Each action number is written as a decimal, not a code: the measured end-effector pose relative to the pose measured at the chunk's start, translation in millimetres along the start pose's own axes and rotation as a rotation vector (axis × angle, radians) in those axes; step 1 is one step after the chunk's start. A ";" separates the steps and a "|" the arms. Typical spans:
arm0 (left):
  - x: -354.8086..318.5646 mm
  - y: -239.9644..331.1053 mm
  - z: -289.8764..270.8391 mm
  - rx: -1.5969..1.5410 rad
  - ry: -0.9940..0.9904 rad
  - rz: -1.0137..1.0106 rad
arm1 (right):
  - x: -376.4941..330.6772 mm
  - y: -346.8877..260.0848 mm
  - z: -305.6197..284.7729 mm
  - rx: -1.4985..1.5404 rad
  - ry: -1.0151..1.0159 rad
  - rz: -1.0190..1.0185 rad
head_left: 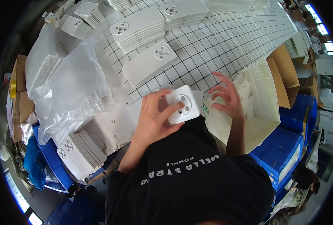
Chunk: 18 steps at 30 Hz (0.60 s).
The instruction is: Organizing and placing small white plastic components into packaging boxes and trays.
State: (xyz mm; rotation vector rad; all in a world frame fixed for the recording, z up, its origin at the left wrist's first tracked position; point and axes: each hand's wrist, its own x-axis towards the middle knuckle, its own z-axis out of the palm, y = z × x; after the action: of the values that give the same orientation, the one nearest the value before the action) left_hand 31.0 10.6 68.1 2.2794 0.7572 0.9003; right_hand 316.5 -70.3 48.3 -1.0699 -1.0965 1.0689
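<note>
The white plastic cover (182,104), a flat rounded piece with a ring of small holes in its face, sits at the near edge of the table (226,41), just above the person's black shirt (189,176). The left hand (155,118) has hold of it: the fingers (174,108) lie across its face and the thumb wraps its near side, so the grip is closed around the piece. The cover is tilted, its holed face turned up toward the camera.

The right hand (226,97) is beside the cover on the right, not touching it. Its fingers are spread and loosely curled, holding nothing, and it hovers over a stack of white cardboard sheets (262,93) that stands in an open brown carton (286,75).

More covers of the same kind lie on the table, which has a white surface with a black grid. One single cover (149,62) lies flat just beyond the held one, and two stacks (138,30) (183,13) stand farther back. To the left is a crumpled clear plastic bag (72,86), and below it another stack of covers (80,153) leans on its side. Blue plastic crates (286,153) sit at the lower right, below the carton.
</note>
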 end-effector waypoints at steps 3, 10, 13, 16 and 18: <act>7.5 9.5 4.4 -0.002 -0.079 0.064 | 20.2 8.3 22.2 -0.360 -0.297 -0.026; -5.6 -6.0 -7.4 0.061 0.081 -0.083 | -6.3 9.1 -68.9 -0.448 0.130 -0.167; -2.6 -21.2 0.6 0.164 -0.050 -0.105 | -50.2 0.5 -125.3 -0.718 0.581 -0.148; -1.9 -28.2 10.8 0.228 -0.127 -0.144 | -83.7 -5.7 -148.8 -1.129 0.803 0.364; -1.2 -30.1 16.4 0.264 -0.165 -0.174 | -82.1 2.1 -143.6 -1.160 0.801 0.356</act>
State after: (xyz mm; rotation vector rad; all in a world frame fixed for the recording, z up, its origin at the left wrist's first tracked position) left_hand 33.5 25.3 37.2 2.4303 1.0316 0.5519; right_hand 446.9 -166.9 16.2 -2.4034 -0.8079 0.0581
